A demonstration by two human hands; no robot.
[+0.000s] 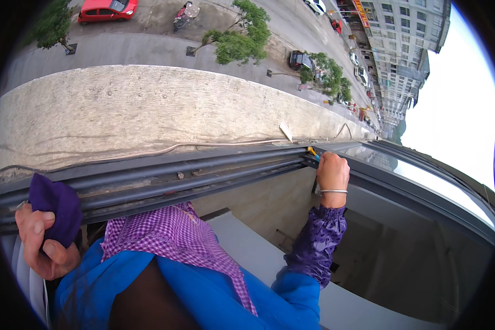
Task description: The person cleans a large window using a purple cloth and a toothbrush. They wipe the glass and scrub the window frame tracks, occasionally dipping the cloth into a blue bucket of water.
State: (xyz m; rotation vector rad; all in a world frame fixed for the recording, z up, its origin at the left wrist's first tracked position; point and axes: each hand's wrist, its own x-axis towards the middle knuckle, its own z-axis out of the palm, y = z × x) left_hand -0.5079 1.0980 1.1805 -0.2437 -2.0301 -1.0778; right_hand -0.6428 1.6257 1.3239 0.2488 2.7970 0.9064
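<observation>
My right hand [333,171] grips a small tool with a blue and yellow handle [313,153] at the far end of the window track [198,175], beside the sliding window frame [371,177]. Its working end is too small to make out. A purple cloth [57,206] is in my left hand [45,247], at the left end of the track. Dark metal rails run lengthwise along the track, with small clumps of dirt [180,175] between them. A purple sleeve cover and a bangle are on my right arm.
Outside the window lies a rough stone ledge [156,103] with a thin cable [181,144] and a loose pale strip [286,132]. Beyond its edge, far below, are a street, trees and cars. A pale sill or surface [243,239] lies inside, and window glass [396,247] stands at right.
</observation>
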